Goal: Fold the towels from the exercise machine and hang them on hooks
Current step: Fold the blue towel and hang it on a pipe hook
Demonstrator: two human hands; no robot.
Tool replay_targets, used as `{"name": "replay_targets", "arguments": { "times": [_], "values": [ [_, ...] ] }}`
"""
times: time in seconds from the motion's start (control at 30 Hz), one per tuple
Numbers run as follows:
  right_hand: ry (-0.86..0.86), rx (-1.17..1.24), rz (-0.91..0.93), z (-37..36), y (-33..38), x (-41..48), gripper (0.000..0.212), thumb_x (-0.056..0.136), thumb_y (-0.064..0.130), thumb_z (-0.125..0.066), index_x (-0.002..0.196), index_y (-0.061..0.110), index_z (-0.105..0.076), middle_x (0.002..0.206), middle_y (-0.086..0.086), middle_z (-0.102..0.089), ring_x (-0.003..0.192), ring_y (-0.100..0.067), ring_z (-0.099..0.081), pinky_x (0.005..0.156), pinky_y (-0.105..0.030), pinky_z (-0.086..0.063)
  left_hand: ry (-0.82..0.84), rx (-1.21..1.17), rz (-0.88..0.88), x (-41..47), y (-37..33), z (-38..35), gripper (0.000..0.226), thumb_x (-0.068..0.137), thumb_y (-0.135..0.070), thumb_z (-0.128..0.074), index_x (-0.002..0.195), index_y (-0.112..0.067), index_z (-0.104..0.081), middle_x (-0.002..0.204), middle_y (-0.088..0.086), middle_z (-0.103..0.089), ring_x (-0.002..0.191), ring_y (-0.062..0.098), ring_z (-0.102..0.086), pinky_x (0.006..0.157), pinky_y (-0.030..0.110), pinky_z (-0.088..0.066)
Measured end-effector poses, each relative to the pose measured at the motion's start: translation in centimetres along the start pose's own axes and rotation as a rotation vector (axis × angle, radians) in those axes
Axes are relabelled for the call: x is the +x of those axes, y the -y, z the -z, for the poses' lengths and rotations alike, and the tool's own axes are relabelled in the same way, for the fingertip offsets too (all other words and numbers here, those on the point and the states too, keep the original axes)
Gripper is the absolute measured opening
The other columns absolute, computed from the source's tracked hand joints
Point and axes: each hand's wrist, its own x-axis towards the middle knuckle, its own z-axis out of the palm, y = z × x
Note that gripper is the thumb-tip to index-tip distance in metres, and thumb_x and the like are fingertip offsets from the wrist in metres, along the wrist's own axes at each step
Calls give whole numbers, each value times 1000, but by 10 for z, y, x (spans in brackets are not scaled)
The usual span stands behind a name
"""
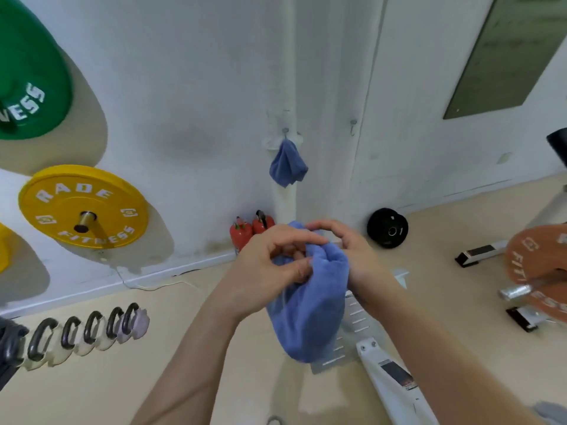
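Observation:
A blue towel hangs bunched between both my hands at the centre of the head view. My left hand pinches its upper edge with thumb and fingers. My right hand grips the same top part from the right side, fingers curled over it. A second blue towel hangs on a wall hook straight ahead. Another hook to its right is bare.
Green and yellow weight plates are mounted on the left wall. Two red fire extinguishers and a black plate stand by the wall. A white machine frame lies below my hands; an orange plate is at right.

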Motion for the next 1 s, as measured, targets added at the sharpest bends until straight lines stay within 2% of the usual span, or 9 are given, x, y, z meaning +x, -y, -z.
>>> {"name": "replay_targets", "arguments": {
  "times": [0.13, 0.2, 0.37, 0.43, 0.57, 0.63, 0.73, 0.87, 1.0],
  "values": [
    [-314, -230, 186, -19, 23, 66, 28, 82, 9, -71, 78, 34, -61, 66, 3, -48, 59, -16, -50, 62, -33, -51, -197, -60, 1, 61, 8, 28, 21, 80, -8, -72, 79, -28, -72, 78, -7, -68, 72, 5, -62, 70, 16, -46],
    [-339, -215, 283, -24, 41, 90, 26, 87, 11, -65, 80, 36, -67, 64, 9, -59, 63, -14, -57, 65, -34, -52, -276, -117, 18, 92, 8, 37, 10, 84, -12, -69, 81, -22, -70, 70, 1, -66, 62, 7, -58, 61, 23, -47],
    [34, -5, 276, -12, 99, 128, 27, 100, 32, -42, 113, 28, -66, 102, -5, -74, 87, -27, -71, 67, -29, -58, -392, -141, -16, 163, -6, 54, 11, 85, -27, -68, 77, -20, -65, 74, 13, -64, 62, 11, -54, 63, 37, -52],
    [147, 73, 281, 5, 112, 149, 36, 94, 38, -44, 112, 16, -67, 105, -9, -73, 93, -27, -70, 74, -31, -58, -438, 37, -68, 196, -10, 61, 16, 83, -36, -67, 75, -24, -60, 66, 5, -59, 56, 7, -48, 59, 28, -47],
    [71, 43, 309, 37, 129, 202, 38, 81, 31, -65, 111, 9, -62, 96, -10, -75, 88, -21, -71, 68, -28, -57, -453, 219, -107, 256, -18, 59, 19, 82, -41, -66, 77, -28, -53, 61, -4, -53, 54, 6, -46, 54, 19, -40],
    [-14, 28, 330, 50, 137, 226, 38, 80, 28, -69, 107, 3, -59, 87, -11, -75, 80, -21, -72, 64, -28, -57, -420, 212, -150, 283, -21, 51, 9, 86, -35, -64, 81, -35, -57, 72, -8, -57, 60, 2, -51, 58, 15, -41],
    [-31, 26, 368, 70, 152, 259, 33, 86, 26, -68, 100, -2, -58, 93, -20, -73, 89, -34, -71, 79, -42, -56, -326, 184, -227, 315, -27, 42, 22, 92, -23, -58, 95, -45, -61, 100, -11, -56, 83, -4, -58, 71, 9, -44],
    [94, 35, 364, 101, 172, 300, 39, 88, 33, -63, 97, -5, -65, 99, -26, -70, 99, -43, -66, 91, -53, -53, -227, 30, -166, 353, -36, 44, 17, 94, -21, -56, 105, -29, -66, 105, -10, -66, 79, 11, -67, 64, 22, -55],
    [314, 36, 336, 120, 197, 341, 35, 93, 34, -54, 102, 6, -72, 105, -16, -72, 101, -29, -68, 92, -42, -54, -246, 86, -185, 390, -54, 61, 16, 90, -20, -63, 99, -31, -68, 92, -10, -72, 72, 16, -69, 66, 28, -58]
  ]
}}
